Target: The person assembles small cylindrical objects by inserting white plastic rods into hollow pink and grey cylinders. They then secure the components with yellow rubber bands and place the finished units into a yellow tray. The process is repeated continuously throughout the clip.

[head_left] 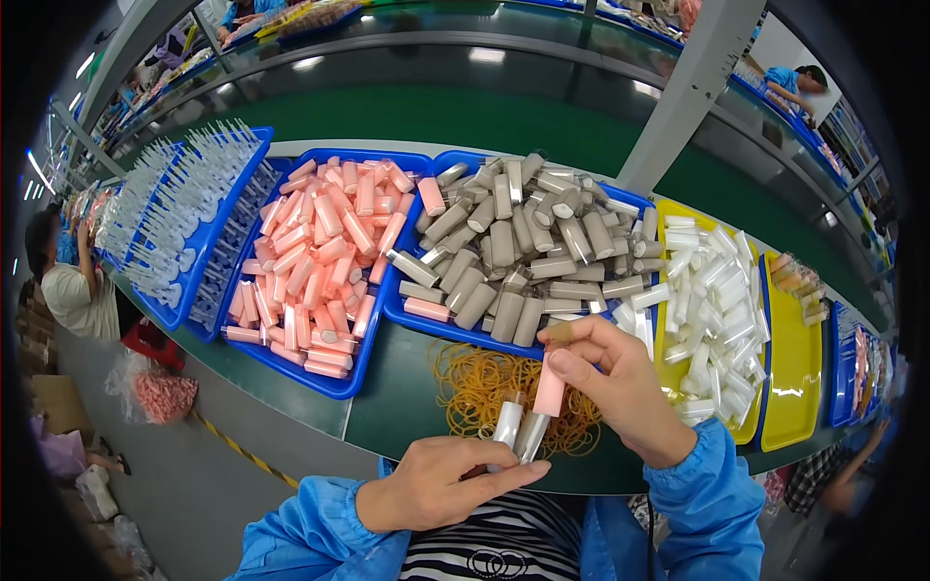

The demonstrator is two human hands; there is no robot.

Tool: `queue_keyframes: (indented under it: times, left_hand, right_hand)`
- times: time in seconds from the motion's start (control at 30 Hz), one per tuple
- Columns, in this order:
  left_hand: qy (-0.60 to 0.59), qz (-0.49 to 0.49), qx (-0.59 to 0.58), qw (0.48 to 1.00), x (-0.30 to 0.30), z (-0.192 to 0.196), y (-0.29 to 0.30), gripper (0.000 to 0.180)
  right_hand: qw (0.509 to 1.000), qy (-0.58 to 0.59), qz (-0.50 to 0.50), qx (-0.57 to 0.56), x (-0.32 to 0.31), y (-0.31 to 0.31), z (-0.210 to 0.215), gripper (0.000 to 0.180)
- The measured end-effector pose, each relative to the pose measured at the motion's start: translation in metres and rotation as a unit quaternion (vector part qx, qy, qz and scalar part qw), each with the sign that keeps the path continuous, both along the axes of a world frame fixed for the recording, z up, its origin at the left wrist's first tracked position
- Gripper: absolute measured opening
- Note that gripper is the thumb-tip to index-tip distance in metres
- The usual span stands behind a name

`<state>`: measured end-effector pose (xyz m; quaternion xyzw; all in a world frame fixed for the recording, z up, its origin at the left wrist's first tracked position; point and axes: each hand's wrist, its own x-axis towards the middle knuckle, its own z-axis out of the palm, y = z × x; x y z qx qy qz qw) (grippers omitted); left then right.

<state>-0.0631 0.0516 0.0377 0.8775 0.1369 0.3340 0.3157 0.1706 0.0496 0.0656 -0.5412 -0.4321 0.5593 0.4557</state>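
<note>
My left hand is closed round the lower ends of a white tube and a greyish tube, both standing upright side by side. In my right hand, thumb and fingers pinch the upper end of a pink tube. Its lower end meets the top of the greyish tube; whether they touch or only overlap I cannot tell. A brownish transparent bit shows at my right fingertips. Beneath and behind both hands lies a tangled heap of yellow-brown rubber bands.
Blue trays hold pink tubes and grey tubes; a yellow tray holds white tubes. Farther right is another yellow tray. Translucent spiky parts fill trays at left. A grey post rises behind. Other people work farther off.
</note>
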Motion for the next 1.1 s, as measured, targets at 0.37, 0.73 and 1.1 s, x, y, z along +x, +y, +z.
queue_keyframes:
  times: [0.37, 0.73, 1.1]
  left_hand:
    - [-0.048, 0.079, 0.098, 0.991, -0.001, -0.013, 0.006, 0.035]
    - [-0.214, 0.003, -0.518, 0.828, 0.006, -0.007, -0.003, 0.113]
    - [-0.044, -0.026, -0.758, 0.650, 0.032, -0.009, -0.021, 0.025]
  right_hand:
    - [0.971, -0.179, 0.043, 0.151, -0.013, -0.018, -0.005, 0.027]
    - [0.969, -0.107, 0.016, 0.223, -0.028, -0.033, -0.008, 0.025]
    - [0.767, -0.517, 0.198, 0.325, -0.021, -0.055, 0.011, 0.064]
